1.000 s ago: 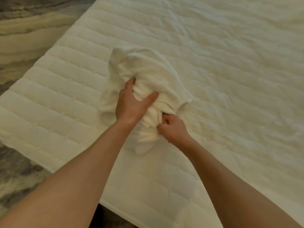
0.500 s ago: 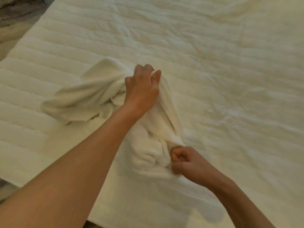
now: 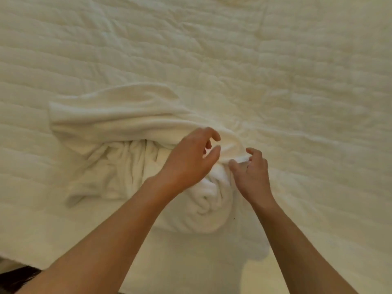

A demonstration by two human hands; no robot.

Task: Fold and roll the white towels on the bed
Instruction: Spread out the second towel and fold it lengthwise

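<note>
No readable text, label, brand, number or sign appears anywhere.

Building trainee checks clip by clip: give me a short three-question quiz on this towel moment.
1. True or false: the towel lies flat and fully unfolded on the bed.
2. Which of the hands pinches the towel's edge? A left hand, B right hand, C neither.
3. What shape is the towel's part nearest the camera?
Key: 1 false; 2 B; 3 a roll.

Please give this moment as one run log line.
white towel: bunched on bed, near end partly rolled | left hand: fingers relaxed, over towel | right hand: pinches towel edge
</note>
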